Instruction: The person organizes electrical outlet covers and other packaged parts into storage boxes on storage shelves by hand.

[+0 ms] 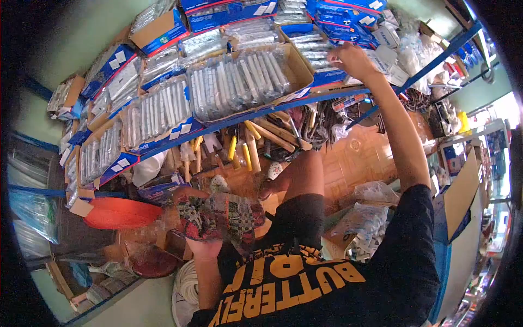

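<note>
My left hand (205,248) is low in front of my body, closed round a patterned cloth (220,215) in red, green and grey; the cloth covers most of its fingers. My right hand (355,62) is stretched out over the shelf at the upper right. Its fingers are bent and close together beside a box of plastic-wrapped packs (313,46), and what they hold, if anything, does not show. Left of it, a large open carton (298,64) contains a row of clear-wrapped, silvery packs (237,79).
More blue boxes (231,17) and wrapped packs fill the blue-edged shelf (218,121). Below it are wooden and yellow tool handles (272,135). A red basin (122,213) stands at the left. Plastic bags (417,57) are piled at the right end.
</note>
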Motion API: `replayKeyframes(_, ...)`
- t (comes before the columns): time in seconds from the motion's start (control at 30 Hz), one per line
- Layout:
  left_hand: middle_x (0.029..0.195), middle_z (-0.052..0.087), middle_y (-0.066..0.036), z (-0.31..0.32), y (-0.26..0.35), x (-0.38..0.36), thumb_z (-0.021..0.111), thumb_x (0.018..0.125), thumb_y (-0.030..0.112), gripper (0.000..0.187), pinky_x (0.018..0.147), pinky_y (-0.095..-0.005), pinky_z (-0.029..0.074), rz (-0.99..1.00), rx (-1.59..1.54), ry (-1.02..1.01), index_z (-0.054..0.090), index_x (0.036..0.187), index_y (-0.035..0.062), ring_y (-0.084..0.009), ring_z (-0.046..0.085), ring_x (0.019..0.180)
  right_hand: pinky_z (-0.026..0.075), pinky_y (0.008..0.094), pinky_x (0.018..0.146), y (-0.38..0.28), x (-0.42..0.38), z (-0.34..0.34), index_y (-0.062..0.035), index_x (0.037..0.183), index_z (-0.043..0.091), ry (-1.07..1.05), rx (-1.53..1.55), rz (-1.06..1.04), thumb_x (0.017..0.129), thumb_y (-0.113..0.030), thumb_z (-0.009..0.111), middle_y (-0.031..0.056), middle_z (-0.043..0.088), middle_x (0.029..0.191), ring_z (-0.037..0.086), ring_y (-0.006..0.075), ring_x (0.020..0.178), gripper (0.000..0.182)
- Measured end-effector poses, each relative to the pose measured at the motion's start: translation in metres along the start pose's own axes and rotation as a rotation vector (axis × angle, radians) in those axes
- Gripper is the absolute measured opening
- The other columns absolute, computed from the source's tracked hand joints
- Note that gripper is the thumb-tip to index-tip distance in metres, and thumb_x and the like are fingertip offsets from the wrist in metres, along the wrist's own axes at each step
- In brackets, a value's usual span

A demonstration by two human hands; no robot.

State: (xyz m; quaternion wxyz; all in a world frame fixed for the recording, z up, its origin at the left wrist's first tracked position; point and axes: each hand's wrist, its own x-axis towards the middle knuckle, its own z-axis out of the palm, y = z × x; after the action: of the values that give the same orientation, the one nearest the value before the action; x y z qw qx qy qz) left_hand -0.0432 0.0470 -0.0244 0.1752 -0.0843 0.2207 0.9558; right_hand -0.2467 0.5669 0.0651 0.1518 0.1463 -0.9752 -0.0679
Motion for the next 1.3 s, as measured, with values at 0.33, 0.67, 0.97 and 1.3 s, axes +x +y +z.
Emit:
replayKeyframes(0.33, 0.131, 0.052, -0.01, -0.002, 0.001, -0.002, 0.039, 0.095, 0.041, 0.048, 0.108, -0.0479, 0.032, 0.025, -0.041, -0.111, 0.047, 0.132, 0.0109, -0.0309, 0.048, 0.122, 0.049, 0.0393, 0.078, -0.003, 0.008, -0.01, -0.0106, 0.082, 0.069, -0.063, 0.121, -0.111, 0.073, -0.011, 0.068, 0.0091, 0.067, 0.087, 0.063, 0.0287, 0.086, 0.009)
replayKeyframes(0.67, 0.132, 0.051, -0.011, -0.005, 0.007, -0.007, 0.039, 0.094, 0.044, 0.051, 0.1, -0.0458, 0.043, 0.104, -0.075, 0.082, 0.046, 0.132, 0.0115, -0.0326, 0.049, 0.12, 0.048, 0.0394, 0.076, -0.012, 0.016, -0.019, -0.0048, 0.081, 0.066, -0.238, 0.054, -0.192, 0.075, -0.01, 0.066, 0.0106, 0.064, 0.087, 0.061, 0.0299, 0.087, 0.008)
replayKeyframes(0.97, 0.129, 0.053, -0.009, -0.005, 0.01, -0.008, 0.043, 0.093, 0.043, 0.048, 0.098, -0.0448, 0.045, 0.113, 0.004, 0.069, 0.049, 0.13, 0.0133, -0.0309, 0.052, 0.117, 0.047, 0.0409, 0.074, -0.005, 0.011, -0.022, -0.0019, 0.087, 0.06, -0.067, 0.19, -0.274, 0.08, -0.004, 0.06, 0.0141, 0.061, 0.087, 0.06, 0.0345, 0.086, 0.008)
replayKeyframes(1.3, 0.127, 0.055, -0.01, -0.005, 0.01, -0.005, 0.042, 0.094, 0.041, 0.047, 0.103, -0.0449, 0.039, 0.062, -0.057, 0.035, 0.05, 0.128, 0.0096, -0.0306, 0.051, 0.119, 0.041, 0.029, 0.067, 0.016, -0.005, -0.054, -0.004, 0.098, 0.048, 0.056, 0.486, 0.003, 0.093, -0.006, 0.049, 0.0062, 0.05, 0.083, 0.047, 0.0154, 0.075, 0.006)
